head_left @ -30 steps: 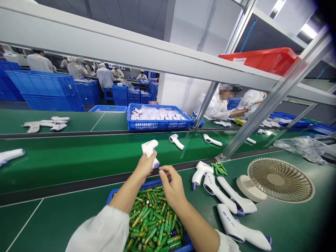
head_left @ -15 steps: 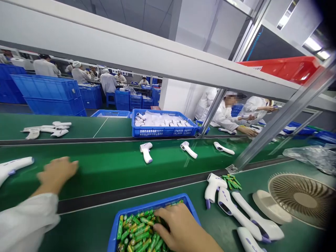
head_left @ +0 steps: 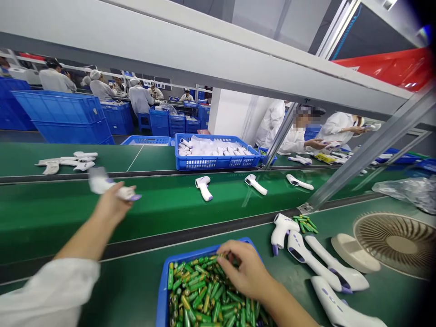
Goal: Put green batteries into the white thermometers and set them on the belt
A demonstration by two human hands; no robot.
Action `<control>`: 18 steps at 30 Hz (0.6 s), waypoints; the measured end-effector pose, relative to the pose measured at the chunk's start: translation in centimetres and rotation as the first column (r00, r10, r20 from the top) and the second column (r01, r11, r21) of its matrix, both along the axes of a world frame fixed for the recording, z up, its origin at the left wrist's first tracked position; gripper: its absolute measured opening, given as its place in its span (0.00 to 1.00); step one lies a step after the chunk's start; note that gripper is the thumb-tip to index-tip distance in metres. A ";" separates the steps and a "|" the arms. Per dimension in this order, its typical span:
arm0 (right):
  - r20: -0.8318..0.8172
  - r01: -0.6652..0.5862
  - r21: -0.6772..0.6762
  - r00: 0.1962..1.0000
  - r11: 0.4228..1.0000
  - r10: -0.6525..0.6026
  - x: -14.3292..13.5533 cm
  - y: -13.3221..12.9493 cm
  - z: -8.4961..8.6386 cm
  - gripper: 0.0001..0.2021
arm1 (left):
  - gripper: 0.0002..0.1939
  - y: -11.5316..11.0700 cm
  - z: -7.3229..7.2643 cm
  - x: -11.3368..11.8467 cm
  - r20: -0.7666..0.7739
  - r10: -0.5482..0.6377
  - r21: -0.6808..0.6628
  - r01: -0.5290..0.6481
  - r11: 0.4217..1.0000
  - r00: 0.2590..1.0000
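My left hand [head_left: 111,206] is closed around a white thermometer gun [head_left: 126,193], blurred by motion, above the green conveyor belt. A blue bin [head_left: 162,290] full of green-and-gold batteries [head_left: 200,290] stands in front of me. Over its far right part is my right hand [head_left: 245,268], fingers curled towards the thumb among the batteries; what they pinch is hidden. More thermometer guns lie on the belt: one [head_left: 204,187] ahead, another [head_left: 256,184] farther right and a third [head_left: 299,182] beyond that. To the right of the bin, several others [head_left: 313,259] lie on the green worktop.
A small pile of batteries [head_left: 305,223] lies near a beige fan [head_left: 397,243]. A metal post [head_left: 368,154] and white overhead beam [head_left: 204,50] cross the view. Behind the belt sits a blue basket [head_left: 218,162] of thermometer parts. Co-workers in white work beyond.
My left hand has moved right and up and now holds a thermometer gun. My right hand has stayed at the battery bin, its fingers drawn up more. The view has shifted slightly.
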State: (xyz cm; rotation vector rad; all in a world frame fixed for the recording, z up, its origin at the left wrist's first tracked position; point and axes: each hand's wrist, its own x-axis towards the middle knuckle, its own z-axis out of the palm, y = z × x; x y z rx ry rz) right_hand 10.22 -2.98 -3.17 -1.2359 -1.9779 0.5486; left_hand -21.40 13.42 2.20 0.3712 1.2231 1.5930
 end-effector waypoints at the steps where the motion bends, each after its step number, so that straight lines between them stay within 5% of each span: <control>1: -0.091 0.065 0.075 0.994 0.995 -0.058 0.1 0.2 -0.1 0.04 | 0.04 -0.9 0.1 2.9 0.051 -0.083 0.038 0.081 0.996 0.995; 5: -0.406 0.396 0.294 0.876 0.870 -0.261 0.8 0.7 -0.1 0.06 | 0.07 -6.3 1.0 16.2 0.237 -0.252 0.071 0.242 0.968 0.938; 8: -0.483 0.461 0.351 0.835 0.815 -0.264 1.1 0.5 0.0 0.07 | 0.21 -10.1 0.7 22.5 0.234 -0.271 -0.024 0.285 0.958 0.934; 14: -0.441 0.352 0.379 0.882 0.856 -0.167 1.2 0.6 0.3 0.07 | 0.30 -11.3 -2.1 23.0 0.190 -0.288 -0.023 0.297 0.954 0.939; 18: -0.398 0.319 0.451 0.908 0.834 -0.132 1.3 0.7 0.5 0.07 | 0.29 -10.9 -2.5 22.7 0.228 -0.299 -0.005 0.308 0.951 0.927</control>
